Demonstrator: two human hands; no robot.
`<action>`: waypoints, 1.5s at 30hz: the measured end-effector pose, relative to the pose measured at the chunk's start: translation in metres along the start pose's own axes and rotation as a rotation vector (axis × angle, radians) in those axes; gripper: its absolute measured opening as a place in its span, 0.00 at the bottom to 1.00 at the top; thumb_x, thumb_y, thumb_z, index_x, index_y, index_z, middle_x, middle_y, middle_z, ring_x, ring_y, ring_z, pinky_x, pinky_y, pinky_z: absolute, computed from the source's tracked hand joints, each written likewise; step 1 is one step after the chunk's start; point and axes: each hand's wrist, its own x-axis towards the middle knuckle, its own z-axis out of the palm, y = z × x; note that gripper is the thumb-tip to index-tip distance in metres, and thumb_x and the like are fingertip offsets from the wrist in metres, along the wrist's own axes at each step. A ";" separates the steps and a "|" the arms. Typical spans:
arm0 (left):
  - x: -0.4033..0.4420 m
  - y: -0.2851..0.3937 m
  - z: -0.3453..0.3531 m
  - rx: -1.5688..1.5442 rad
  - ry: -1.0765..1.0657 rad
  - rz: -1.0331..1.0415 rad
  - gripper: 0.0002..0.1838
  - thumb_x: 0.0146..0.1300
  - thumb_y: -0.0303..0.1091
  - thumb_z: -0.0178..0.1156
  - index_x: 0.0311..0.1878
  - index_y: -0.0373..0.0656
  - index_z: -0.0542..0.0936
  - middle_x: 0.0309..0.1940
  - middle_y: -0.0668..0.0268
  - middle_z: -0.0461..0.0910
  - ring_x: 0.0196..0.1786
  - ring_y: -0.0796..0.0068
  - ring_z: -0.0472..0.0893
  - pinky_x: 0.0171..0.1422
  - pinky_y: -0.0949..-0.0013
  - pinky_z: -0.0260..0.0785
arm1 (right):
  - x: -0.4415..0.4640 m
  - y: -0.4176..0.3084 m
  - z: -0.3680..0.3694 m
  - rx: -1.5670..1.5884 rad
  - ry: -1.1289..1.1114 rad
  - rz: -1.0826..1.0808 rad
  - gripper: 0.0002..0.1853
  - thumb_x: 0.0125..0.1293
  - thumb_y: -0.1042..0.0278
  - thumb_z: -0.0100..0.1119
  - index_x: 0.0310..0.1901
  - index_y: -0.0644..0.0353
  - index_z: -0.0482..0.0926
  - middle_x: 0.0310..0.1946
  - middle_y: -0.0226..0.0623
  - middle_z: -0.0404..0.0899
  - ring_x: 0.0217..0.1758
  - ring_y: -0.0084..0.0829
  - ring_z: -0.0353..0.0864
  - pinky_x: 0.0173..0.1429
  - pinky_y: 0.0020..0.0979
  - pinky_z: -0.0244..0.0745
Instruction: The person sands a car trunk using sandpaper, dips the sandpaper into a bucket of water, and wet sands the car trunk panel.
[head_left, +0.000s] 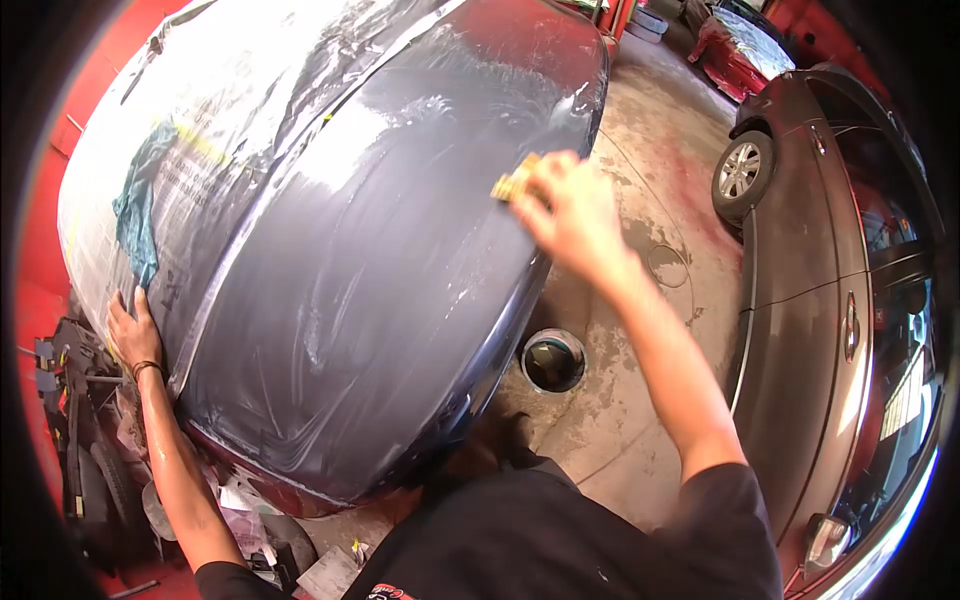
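Observation:
A dark car panel (400, 230), streaked with whitish wet smears, fills the middle of the view. My right hand (575, 205) is closed around a yellow sponge (516, 180) at the panel's right edge. Motion blurs it a little, so I cannot tell whether the sponge touches the surface. On the left, my left hand (133, 328) lies with fingers spread on the plastic masking sheet (240, 90) that covers the rest of the car. Just beyond those fingertips is a crumpled teal cloth (145, 205) on the sheet.
A bucket (553, 360) with dark liquid stands on the stained concrete floor, right of the panel. A thin hose or cable (672, 265) loops across the floor. A brown car (800, 260) is parked along the right side. Car parts (100, 450) are piled at lower left.

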 end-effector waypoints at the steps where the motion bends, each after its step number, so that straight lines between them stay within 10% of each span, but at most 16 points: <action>1: -0.001 -0.002 0.002 -0.003 0.004 -0.003 0.38 0.82 0.65 0.59 0.79 0.42 0.78 0.76 0.47 0.80 0.79 0.43 0.76 0.82 0.46 0.67 | 0.029 0.031 0.005 -0.029 -0.047 0.134 0.18 0.74 0.48 0.72 0.57 0.47 0.90 0.59 0.43 0.86 0.61 0.51 0.84 0.63 0.57 0.78; 7: -0.002 0.003 -0.009 -0.040 0.002 -0.001 0.37 0.83 0.63 0.60 0.78 0.42 0.78 0.75 0.46 0.80 0.78 0.42 0.77 0.81 0.47 0.68 | 0.089 0.081 0.033 -0.155 0.033 0.351 0.21 0.75 0.44 0.71 0.60 0.48 0.90 0.62 0.44 0.86 0.66 0.54 0.83 0.72 0.56 0.77; 13: -0.002 0.002 -0.009 0.011 -0.006 -0.009 0.36 0.84 0.62 0.58 0.78 0.42 0.78 0.75 0.47 0.81 0.78 0.43 0.78 0.81 0.46 0.69 | -0.019 -0.023 -0.015 0.118 0.005 -0.039 0.17 0.69 0.51 0.77 0.52 0.49 0.89 0.56 0.39 0.82 0.56 0.46 0.83 0.57 0.51 0.74; 19: 0.000 0.006 -0.010 -0.020 -0.042 -0.051 0.36 0.83 0.64 0.57 0.79 0.45 0.78 0.77 0.51 0.80 0.79 0.45 0.77 0.81 0.46 0.68 | 0.057 0.063 0.022 -0.016 0.114 0.324 0.22 0.74 0.46 0.72 0.60 0.52 0.90 0.57 0.44 0.86 0.63 0.49 0.84 0.66 0.54 0.76; 22: 0.003 0.005 -0.003 -0.028 0.022 -0.006 0.36 0.83 0.64 0.58 0.77 0.43 0.78 0.74 0.47 0.81 0.77 0.43 0.78 0.80 0.46 0.69 | 0.060 0.073 0.027 0.472 0.282 0.562 0.21 0.77 0.51 0.72 0.62 0.55 0.89 0.61 0.46 0.86 0.68 0.51 0.84 0.73 0.52 0.77; 30: 0.001 -0.004 0.003 -0.005 -0.001 -0.012 0.36 0.84 0.63 0.58 0.79 0.42 0.77 0.76 0.48 0.80 0.79 0.44 0.77 0.82 0.47 0.67 | -0.072 -0.010 0.039 0.593 0.511 0.494 0.21 0.76 0.65 0.76 0.68 0.54 0.88 0.69 0.46 0.84 0.74 0.48 0.81 0.81 0.47 0.73; 38: 0.005 -0.007 0.004 0.022 -0.026 -0.021 0.37 0.84 0.63 0.57 0.80 0.42 0.76 0.78 0.49 0.79 0.79 0.44 0.76 0.81 0.46 0.67 | 0.019 0.125 0.078 0.619 0.536 0.480 0.17 0.75 0.66 0.74 0.62 0.62 0.89 0.62 0.51 0.88 0.68 0.51 0.87 0.74 0.45 0.80; 45: 0.002 -0.015 0.010 0.032 -0.011 0.011 0.37 0.85 0.62 0.56 0.79 0.40 0.76 0.76 0.46 0.80 0.79 0.44 0.77 0.81 0.47 0.69 | -0.094 -0.018 0.043 0.565 0.467 0.358 0.22 0.70 0.71 0.78 0.65 0.53 0.87 0.71 0.46 0.82 0.75 0.50 0.80 0.76 0.51 0.73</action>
